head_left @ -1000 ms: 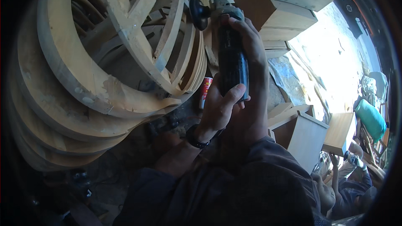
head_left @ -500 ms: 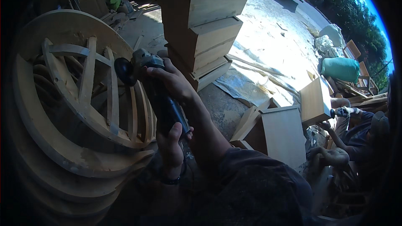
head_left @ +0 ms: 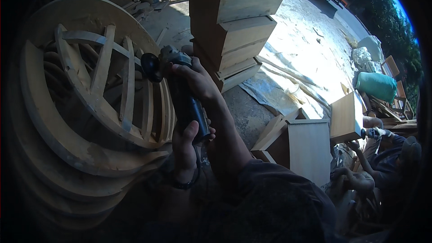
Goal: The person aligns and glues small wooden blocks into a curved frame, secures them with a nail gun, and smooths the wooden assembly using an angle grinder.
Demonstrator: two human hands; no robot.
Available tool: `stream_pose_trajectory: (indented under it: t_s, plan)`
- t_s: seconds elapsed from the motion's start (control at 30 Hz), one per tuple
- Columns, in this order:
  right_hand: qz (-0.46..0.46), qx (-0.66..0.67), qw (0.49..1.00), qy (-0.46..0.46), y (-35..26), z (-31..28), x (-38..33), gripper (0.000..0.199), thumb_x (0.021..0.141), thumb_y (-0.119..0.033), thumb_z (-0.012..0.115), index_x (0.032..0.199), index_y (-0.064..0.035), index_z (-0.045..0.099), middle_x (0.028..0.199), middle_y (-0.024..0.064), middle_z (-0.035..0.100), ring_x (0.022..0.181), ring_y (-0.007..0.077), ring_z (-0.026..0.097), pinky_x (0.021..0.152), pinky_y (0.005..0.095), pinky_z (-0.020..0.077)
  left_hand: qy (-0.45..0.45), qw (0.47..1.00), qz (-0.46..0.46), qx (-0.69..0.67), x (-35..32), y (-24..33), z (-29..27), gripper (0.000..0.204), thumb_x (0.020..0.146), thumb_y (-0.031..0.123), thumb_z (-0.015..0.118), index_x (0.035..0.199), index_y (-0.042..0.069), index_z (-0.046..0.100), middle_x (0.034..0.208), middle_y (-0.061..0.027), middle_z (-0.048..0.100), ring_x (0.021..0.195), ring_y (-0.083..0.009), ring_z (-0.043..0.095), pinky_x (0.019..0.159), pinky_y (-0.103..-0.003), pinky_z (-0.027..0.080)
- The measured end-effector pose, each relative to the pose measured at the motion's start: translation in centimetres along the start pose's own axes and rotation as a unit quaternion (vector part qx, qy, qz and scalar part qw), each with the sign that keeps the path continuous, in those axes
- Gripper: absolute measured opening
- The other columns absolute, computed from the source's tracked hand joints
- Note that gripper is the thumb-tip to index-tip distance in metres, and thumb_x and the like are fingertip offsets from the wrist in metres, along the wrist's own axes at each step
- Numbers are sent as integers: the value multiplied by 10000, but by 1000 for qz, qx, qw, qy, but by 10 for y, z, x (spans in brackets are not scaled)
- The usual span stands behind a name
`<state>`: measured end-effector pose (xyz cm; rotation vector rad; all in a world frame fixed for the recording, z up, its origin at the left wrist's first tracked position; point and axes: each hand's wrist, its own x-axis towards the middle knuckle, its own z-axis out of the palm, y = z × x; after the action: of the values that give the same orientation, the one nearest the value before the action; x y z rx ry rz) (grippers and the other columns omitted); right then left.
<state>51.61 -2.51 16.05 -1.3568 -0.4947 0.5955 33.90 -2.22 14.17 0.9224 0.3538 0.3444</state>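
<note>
Right hand: up front – the right hand point(head_left: 198, 78) was wrapped round the black power tool point(head_left: 185, 103) just behind its grey metal head, fingers curled in.
Left hand: down at the tail, the left hand point(head_left: 184, 146) was closed round the rear end, thumb along the near side, fingertips showing past the far edge.
Tool: held out before the body, tilted, head up, just right of the big frame; its cord point(head_left: 198, 166) ran down beside the left wrist.
Black disc: the round disc point(head_left: 150, 66) faced the slats – whether it touched wood or hung apart, this view could not tell, nor whether it spun.
Curved wooden frame: the frame point(head_left: 94, 155) stood at left, its rings and cross slats already joined, so the build looked well along.
Surface: smoothing seemed the work in hand; patches on the wood looked uneven, so some was probably left, though shadow hid how much.
Drawer stack: the pale wooden stack point(head_left: 245, 33) stood beyond the tool, assembled and bare of any visible coat.
Wooden cabinet: near the right forearm, the cabinet point(head_left: 308, 148) sat with its panels joined.
Co-worker: over at right, a seated person point(head_left: 387, 157) held another disc tool point(head_left: 371, 132) against or close by a wooden box point(head_left: 344, 117).
</note>
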Motion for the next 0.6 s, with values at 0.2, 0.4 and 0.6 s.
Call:
stream_pose_trajectory:
  t_s: [0.2, 0.4, 0.6]
  plan:
    - [31, 73, 997, 1, -17, 4, -7, 432, 950, -297, 683, 1253, -20, 548, 1076, 96, 618, 963, 168, 616, 880, 316, 495, -29, 999, 38, 8, 5, 2, -2, 548, 970, 399, 635, 1288, -40, 561, 1051, -159, 668, 882, -214, 700, 764, -340, 580]
    - [21, 114, 993, 9, 2, -3, 3, 346, 962, -253, 676, 1201, -31, 561, 1018, 96, 633, 870, 169, 639, 771, 300, 531, -5, 1000, 15, 13, 4, 1, 4, 567, 978, 404, 627, 1308, -50, 547, 1068, -166, 678, 876, -215, 711, 751, -341, 593]
    - [18, 83, 996, 8, 0, -2, 1, 580, 872, -372, 763, 1205, 31, 514, 1011, 141, 643, 878, 200, 663, 753, 320, 543, -15, 1000, 26, 2, 2, 2, 3, 592, 965, 425, 641, 1302, -51, 545, 1050, -167, 675, 856, -216, 714, 731, -342, 585]
